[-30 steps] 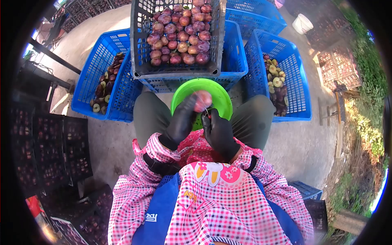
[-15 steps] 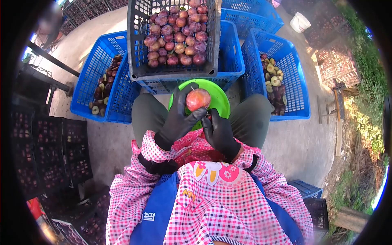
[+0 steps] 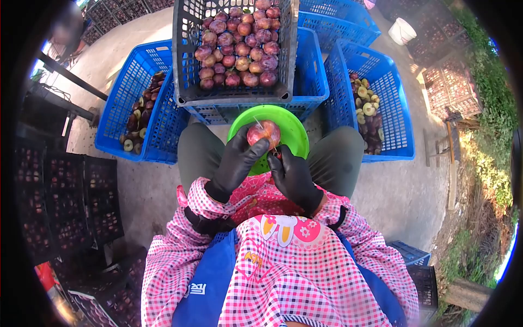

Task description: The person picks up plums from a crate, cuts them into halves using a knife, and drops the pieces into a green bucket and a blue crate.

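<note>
My left hand (image 3: 238, 158), in a black glove, is closed round a reddish plum (image 3: 265, 134) above a bright green bowl (image 3: 298, 131). My right hand (image 3: 297, 177), gloved too, is closed on a small red-handled tool (image 3: 278, 155) just below the plum. Most of that tool is hidden by the fingers. A thin pale line, perhaps a blade, shows across the top of the plum. The bowl sits between my knees, its inside partly covered by my hands.
A black crate (image 3: 233, 98) of whole plums rests on a blue crate (image 3: 310, 71) ahead. Blue crates with cut plums stand at left (image 3: 117, 103) and right (image 3: 395, 103). Stacked dark crates (image 3: 76, 201) fill the left side. A white bucket (image 3: 402, 31) stands far right.
The plum has turned slightly in my left hand and sits a little lower, with the pale line now longer across it. My right hand has barely moved.
</note>
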`<move>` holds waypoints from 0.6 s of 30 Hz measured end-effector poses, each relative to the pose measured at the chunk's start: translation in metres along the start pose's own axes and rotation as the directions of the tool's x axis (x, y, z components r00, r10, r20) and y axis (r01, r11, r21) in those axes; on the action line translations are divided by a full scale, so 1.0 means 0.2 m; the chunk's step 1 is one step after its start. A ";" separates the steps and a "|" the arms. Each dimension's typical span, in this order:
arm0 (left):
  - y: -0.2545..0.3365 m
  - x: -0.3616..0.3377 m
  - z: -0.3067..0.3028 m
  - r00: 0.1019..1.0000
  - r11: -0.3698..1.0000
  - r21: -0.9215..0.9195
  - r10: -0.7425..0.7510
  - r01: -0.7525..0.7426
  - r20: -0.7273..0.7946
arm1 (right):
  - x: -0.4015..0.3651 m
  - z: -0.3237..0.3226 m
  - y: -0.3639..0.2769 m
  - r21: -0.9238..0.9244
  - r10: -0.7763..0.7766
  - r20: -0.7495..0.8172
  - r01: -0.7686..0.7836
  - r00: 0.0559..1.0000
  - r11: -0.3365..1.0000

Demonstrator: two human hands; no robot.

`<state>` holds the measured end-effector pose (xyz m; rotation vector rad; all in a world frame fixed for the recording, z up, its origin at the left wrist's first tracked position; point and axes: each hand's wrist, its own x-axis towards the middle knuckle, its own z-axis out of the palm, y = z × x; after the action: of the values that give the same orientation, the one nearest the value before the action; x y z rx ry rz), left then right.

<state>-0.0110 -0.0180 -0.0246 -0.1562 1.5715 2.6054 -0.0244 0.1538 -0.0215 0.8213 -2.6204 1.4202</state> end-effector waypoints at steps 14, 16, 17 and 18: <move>-0.11 -0.02 0.06 0.991 0.958 0.255 0.130 -0.131 0.021 | 0.16 -0.08 0.00 0.356 0.195 0.245 -0.275 0.950 0.893; -0.16 0.00 0.02 0.998 0.974 0.223 0.053 -0.046 -0.026 | 0.15 -0.06 -0.03 0.393 0.135 0.059 -0.147 0.989 0.908; -0.17 0.00 0.02 0.997 0.982 0.184 -0.035 0.047 -0.068 | 0.13 -0.06 -0.04 0.393 0.143 0.059 -0.155 0.988 0.906; -0.17 0.01 0.03 0.997 0.982 0.181 -0.040 0.051 -0.067 | 0.13 -0.07 -0.06 0.361 0.140 0.025 -0.140 0.990 0.922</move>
<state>-0.0081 0.0037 -0.0524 -0.2585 1.7952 2.4282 -0.0438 0.1481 0.0021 0.6655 -2.4940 1.9823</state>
